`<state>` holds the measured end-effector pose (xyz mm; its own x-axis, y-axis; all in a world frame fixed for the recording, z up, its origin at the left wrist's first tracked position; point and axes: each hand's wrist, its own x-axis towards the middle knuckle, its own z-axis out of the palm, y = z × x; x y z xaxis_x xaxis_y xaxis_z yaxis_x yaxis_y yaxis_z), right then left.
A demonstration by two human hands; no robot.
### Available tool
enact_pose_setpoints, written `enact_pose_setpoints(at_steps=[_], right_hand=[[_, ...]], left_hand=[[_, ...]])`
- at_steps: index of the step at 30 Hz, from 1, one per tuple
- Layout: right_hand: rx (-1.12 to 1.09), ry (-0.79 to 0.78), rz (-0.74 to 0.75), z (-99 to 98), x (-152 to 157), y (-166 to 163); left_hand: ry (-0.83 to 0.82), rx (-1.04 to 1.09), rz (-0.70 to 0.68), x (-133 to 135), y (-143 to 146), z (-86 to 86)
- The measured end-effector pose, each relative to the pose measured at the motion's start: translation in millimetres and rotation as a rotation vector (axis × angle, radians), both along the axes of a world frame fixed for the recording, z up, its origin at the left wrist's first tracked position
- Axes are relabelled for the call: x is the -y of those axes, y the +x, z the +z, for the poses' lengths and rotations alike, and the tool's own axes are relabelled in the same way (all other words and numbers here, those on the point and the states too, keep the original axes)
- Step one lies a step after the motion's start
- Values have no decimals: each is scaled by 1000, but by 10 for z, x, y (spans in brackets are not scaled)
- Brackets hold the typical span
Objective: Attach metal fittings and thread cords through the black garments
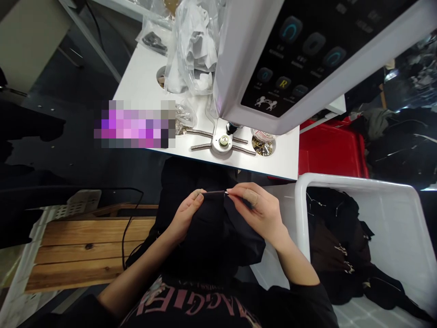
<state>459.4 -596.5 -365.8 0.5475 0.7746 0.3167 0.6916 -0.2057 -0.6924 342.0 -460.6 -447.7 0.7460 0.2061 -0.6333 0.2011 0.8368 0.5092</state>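
1. We are seeing the left hand [186, 214] and the right hand [254, 212] working together at lower centre of the frame, their fingertips close and each pinched on one stretch of a thin dark strip [215, 192] (it could be a cord or a folded edge; it is too small for us to tell).
2. We are judging the black garment [211, 237] bunched just below the hands as light, soft and limp, so we are picking its gathered top edge, right beside the strip, as the place to take hold. The strip looks slim and likely to slip from dry fingertips.
3. We are finding a white table [143, 82] across the upper middle, carrying a white machine with a black control panel [290, 59] at upper right. Metal coil springs [205, 136], a dish of brass-coloured fittings [261, 146] and a clear plastic bag [194, 45] sit on it.
4. We are also noting a white plastic bin [358, 180] at lower right holding dark garments [334, 246], a red crate [331, 150] just behind it, and a wooden bench [88, 246] at lower left, with a black cable [128, 232] running over it.
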Motion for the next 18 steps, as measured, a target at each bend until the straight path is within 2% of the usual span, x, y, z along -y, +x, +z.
enact_pose_setpoints(at_steps=[6,11,16,18], right_hand=[[25,-69,83,0,29,2],[15,-32,25,0,24,-11],[-15,-62,86,29,6,-13],[-29,-69,-16,22,54,39]], left_hand=[[1,14,-15,10,-6,2],[-7,7,-4,20,-11,29],[-4,21,0,11,14,1],[-2,63,-9,10,24,6]])
